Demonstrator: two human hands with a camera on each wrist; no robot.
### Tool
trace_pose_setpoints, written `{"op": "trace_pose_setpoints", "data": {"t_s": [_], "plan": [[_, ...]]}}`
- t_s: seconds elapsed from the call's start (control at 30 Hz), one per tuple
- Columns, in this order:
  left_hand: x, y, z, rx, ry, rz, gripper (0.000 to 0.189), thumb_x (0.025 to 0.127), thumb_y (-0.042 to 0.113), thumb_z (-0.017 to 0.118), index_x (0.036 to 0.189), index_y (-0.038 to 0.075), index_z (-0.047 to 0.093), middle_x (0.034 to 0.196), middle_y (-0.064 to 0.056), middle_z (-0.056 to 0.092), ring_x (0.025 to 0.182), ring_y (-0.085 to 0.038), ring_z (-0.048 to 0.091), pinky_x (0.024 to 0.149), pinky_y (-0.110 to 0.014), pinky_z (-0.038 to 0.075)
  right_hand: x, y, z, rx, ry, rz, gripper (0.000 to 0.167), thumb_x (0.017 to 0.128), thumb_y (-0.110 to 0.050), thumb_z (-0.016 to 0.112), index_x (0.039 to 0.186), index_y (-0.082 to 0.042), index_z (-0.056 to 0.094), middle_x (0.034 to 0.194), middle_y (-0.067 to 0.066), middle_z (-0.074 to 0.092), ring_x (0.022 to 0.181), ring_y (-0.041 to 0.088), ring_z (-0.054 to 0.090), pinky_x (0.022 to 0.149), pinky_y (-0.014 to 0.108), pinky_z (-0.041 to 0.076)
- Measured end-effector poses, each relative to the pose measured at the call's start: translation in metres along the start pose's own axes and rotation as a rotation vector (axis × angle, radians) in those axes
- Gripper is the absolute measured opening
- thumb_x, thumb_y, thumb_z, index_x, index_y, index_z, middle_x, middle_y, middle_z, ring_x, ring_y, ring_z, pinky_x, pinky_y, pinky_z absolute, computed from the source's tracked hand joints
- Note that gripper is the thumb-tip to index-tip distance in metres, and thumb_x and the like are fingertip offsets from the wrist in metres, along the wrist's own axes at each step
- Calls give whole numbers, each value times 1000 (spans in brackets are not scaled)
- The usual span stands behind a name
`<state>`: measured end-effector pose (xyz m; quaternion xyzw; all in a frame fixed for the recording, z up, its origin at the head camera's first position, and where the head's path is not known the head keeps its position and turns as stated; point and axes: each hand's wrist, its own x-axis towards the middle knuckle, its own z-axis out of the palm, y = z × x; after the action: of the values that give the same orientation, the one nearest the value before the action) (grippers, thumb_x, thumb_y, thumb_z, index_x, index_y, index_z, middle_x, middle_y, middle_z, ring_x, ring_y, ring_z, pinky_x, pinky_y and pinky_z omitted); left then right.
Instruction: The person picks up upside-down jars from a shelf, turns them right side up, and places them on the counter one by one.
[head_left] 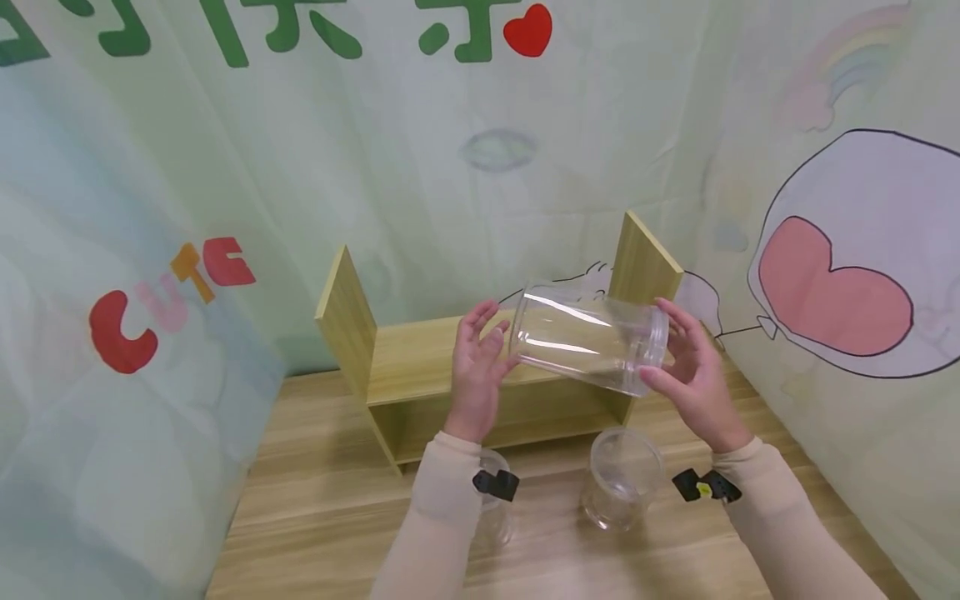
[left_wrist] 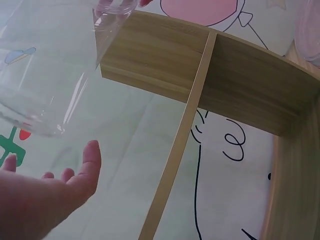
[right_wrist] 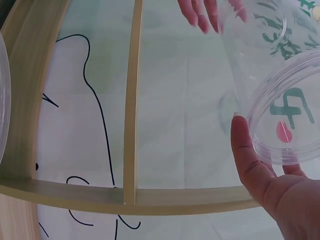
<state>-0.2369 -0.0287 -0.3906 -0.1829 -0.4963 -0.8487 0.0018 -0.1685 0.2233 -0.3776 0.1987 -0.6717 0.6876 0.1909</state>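
A large clear plastic jar (head_left: pixel 577 337) is held up sideways above the wooden shelf, slightly tilted. My right hand (head_left: pixel 697 379) grips its ridged rim end, thumb on the near side and fingers round the far side. In the right wrist view that round rim (right_wrist: pixel 257 135) sits between thumb and fingers. At the jar's other end is my left hand (head_left: pixel 477 367), palm up with fingers spread and loosely bent. The left wrist view shows this left hand (left_wrist: pixel 55 200) a little apart from the jar's base (left_wrist: pixel 45 127).
Behind the hands stands a small wooden shelf (head_left: pixel 412 354) with two upright side panels. Two more clear jars stand on the wooden table (head_left: pixel 315 500): one jar (head_left: pixel 622 479) between the forearms, another jar (head_left: pixel 495 521) partly behind the left sleeve. A printed curtain (head_left: pixel 360 167) surrounds the table.
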Motion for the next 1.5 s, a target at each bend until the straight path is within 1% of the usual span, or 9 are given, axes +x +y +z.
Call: {"op": "trace_pose_setpoints", "data": {"t_s": [0.13, 0.27, 0.47, 0.6, 0.8, 0.93, 1.07, 1.3, 1.5], "plan": [[0, 1, -3, 7, 16, -6, 50, 99, 20, 50, 144, 3, 36, 149, -10, 32, 137, -37, 28, 97, -47, 46, -2, -1, -6, -26, -11, 8, 77, 80, 21, 53, 151, 3, 30, 142, 10, 45, 121, 22, 51, 88, 29, 52], [0, 0, -5, 18, 11, -15, 52, 99, 23, 52, 144, 2, 37, 148, -9, 33, 137, -38, 29, 93, -46, 44, -4, -1, -9, -38, -31, 9, 77, 80, 20, 53, 151, 2, 30, 142, 11, 47, 123, 22, 51, 90, 29, 51], [-2, -1, -8, -8, 1, -5, 48, 99, 20, 51, 141, -1, 39, 146, -9, 36, 134, -44, 32, 88, -45, 48, -8, -1, -11, -37, -73, 14, 78, 80, 21, 53, 152, 1, 30, 147, 15, 41, 126, 22, 49, 93, 29, 50], [-3, -1, -11, -14, -10, -1, 48, 100, 19, 50, 141, -3, 38, 144, -9, 38, 135, -47, 31, 90, -46, 48, -10, -2, -11, -60, -97, 15, 78, 80, 21, 53, 152, 1, 31, 149, 21, 37, 127, 24, 48, 93, 28, 50], [-3, -2, -14, -27, -20, 6, 42, 100, 17, 50, 136, -4, 42, 144, -18, 39, 132, -49, 35, 87, -44, 50, -12, -2, -13, -60, -167, 21, 76, 82, 19, 53, 152, 0, 32, 152, 16, 39, 130, 22, 47, 93, 29, 50], [-3, -3, -15, -43, -19, 8, 37, 101, 12, 47, 134, -4, 44, 142, -18, 43, 129, -50, 38, 85, -41, 50, -12, -2, -14, -52, -203, 18, 74, 82, 19, 54, 151, 1, 34, 152, 16, 40, 130, 23, 48, 92, 30, 51], [-3, -5, -18, -40, -16, 3, 35, 101, 9, 45, 134, -4, 45, 137, -14, 49, 126, -44, 44, 84, -40, 50, -12, -1, -15, -64, -215, 27, 73, 82, 20, 54, 150, 4, 34, 152, 16, 41, 130, 21, 49, 92, 30, 51], [-6, -9, -21, -74, -2, -10, 32, 100, 9, 48, 131, -1, 49, 133, -25, 49, 116, -33, 54, 86, -42, 52, -15, -1, -17, -149, -257, 85, 71, 85, 16, 57, 150, 1, 36, 150, 5, 43, 127, 17, 50, 91, 30, 51], [-7, -11, -21, -120, 20, -17, 25, 99, 9, 51, 123, 5, 54, 122, -18, 57, 108, -28, 58, 87, -45, 53, -16, 1, -24, -187, -327, 92, 71, 85, 14, 59, 150, 2, 35, 147, 4, 47, 123, 20, 52, 89, 34, 53]]}}
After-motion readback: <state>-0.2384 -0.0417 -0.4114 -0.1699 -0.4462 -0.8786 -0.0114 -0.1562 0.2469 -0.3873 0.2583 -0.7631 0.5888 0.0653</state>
